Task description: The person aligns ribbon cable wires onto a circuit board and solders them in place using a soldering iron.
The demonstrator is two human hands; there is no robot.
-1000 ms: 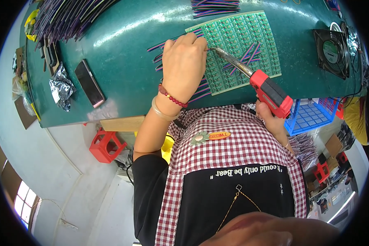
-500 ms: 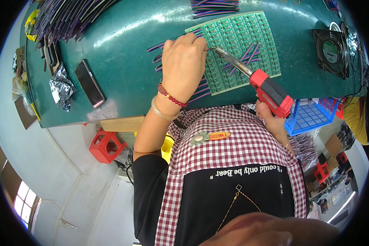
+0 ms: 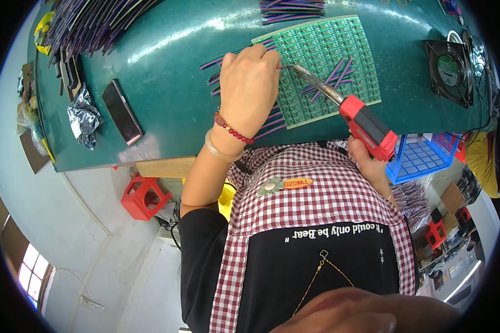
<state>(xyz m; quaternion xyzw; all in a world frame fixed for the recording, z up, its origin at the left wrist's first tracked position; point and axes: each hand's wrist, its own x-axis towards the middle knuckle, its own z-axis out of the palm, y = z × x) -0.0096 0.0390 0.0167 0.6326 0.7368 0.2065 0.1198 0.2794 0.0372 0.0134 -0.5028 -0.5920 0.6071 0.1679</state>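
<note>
A green panel of small circuit boards (image 3: 316, 47) lies on the table. My left hand (image 3: 251, 77) is over its left edge, fingers bent and closed; what they pinch is hidden beneath the hand. In my right hand (image 3: 363, 156) is a red and black soldering iron (image 3: 368, 125), held by its handle. Its metal barrel points up and left, with the tip close to my left fingertips. Striped multicoloured wires (image 3: 210, 65) stick out left of my left hand, and more run along the panel's left edge. Several loose wire pieces (image 3: 333, 77) lie crossed on the panel.
Bundles of wires lie at the back, one large (image 3: 94, 25) and one small (image 3: 291, 10). A phone (image 3: 122, 112), crumpled foil (image 3: 84, 119) and a black fan (image 3: 449, 72) are on the green table (image 3: 172, 105). A blue crate (image 3: 422, 160) stands below its right edge.
</note>
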